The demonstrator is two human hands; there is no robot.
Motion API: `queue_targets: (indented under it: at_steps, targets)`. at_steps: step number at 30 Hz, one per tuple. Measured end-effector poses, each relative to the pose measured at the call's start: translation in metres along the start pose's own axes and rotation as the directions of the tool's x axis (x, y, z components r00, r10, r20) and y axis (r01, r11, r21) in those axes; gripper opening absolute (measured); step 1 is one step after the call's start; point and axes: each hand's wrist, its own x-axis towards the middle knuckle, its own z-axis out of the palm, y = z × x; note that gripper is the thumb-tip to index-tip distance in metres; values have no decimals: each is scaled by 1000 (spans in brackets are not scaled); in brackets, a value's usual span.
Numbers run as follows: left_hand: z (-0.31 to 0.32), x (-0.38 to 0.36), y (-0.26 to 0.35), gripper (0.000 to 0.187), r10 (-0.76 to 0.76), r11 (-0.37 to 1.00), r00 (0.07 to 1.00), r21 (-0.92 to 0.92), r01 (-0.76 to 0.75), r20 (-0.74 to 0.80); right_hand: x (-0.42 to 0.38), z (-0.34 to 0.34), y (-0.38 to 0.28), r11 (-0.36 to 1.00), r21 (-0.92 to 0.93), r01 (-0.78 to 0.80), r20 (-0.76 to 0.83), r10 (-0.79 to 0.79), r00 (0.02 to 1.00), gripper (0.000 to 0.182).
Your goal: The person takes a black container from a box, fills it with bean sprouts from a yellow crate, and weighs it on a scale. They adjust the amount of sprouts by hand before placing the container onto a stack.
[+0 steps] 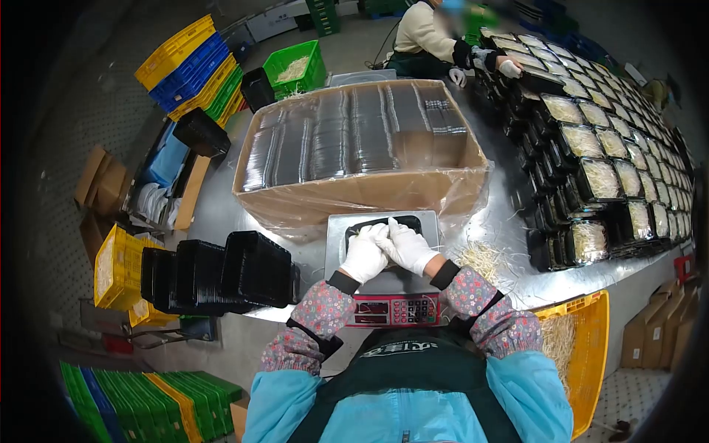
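My left hand and my right hand, both in white gloves, meet over a black plastic tray. The fingers are bent and drawn together at its middle, with the right fingertips overlapping the left hand. Whatever lies under them is hidden. Beneath the tray is the metal platform of a weighing scale, whose red keypad panel faces me. Loose pale bean sprouts lie on the metal table just right of the scale.
A carton of stacked clear lids stands behind the scale. Stacks of black trays are at left. Filled trays rise in tall stacks at right. A yellow crate of sprouts is by my right side. A gloved co-worker reaches to the stacks.
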Motion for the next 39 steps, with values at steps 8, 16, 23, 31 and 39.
queue_targets:
  at_steps: [8,16,23,31,39]
  targets:
    - [-27,-35,-28,45,-3,999,989,43,10,-149,-27,-41,47,968,235,88,-520,49,853,52]
    - [-33,-36,-10,50,-5,971,989,235,40,-146,-51,-39,98,786,-612,-93,-275,-101,956,55]
    - [-27,-26,0,53,-60,982,997,173,68,-54,38,-119,64,979,-83,184,-446,-202,872,31]
    - [-14,-12,13,55,-44,999,997,22,46,-55,178,-83,73,966,215,-143,-59,159,986,36]
    - [-33,-24,11,49,-211,925,926,-370,86,-314,167,-99,82,939,343,35,-174,27,984,11]
